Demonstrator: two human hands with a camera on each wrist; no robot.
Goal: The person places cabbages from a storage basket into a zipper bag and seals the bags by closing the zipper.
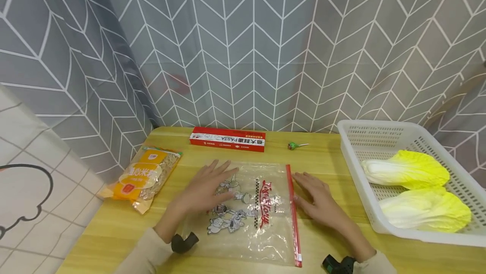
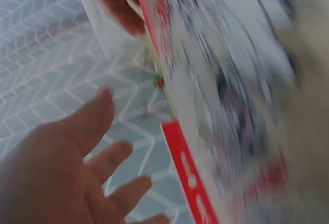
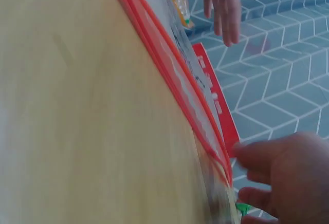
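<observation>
Head view shows one clear zip bag (image 1: 265, 240) lying flat on one wooden table (image 1: 322, 160), its single red strip (image 1: 295, 231) at three o'clock. Two hands are there, both wide: the left hand (image 1: 209, 189) over the bag's ten o'clock side, the right hand (image 1: 317, 200) beside the strip; I cannot tell whether either touches. Around the bag: one box (image 1: 228, 139) at twelve, one lollipop (image 1: 292, 145) at one, one basket (image 1: 379, 129) with two cabbage leaves (image 1: 421, 170) at three, one food packet (image 1: 142, 179) at ten.

Passage between lollipop (image 1: 292, 145) and basket wall (image 1: 358, 189).
</observation>
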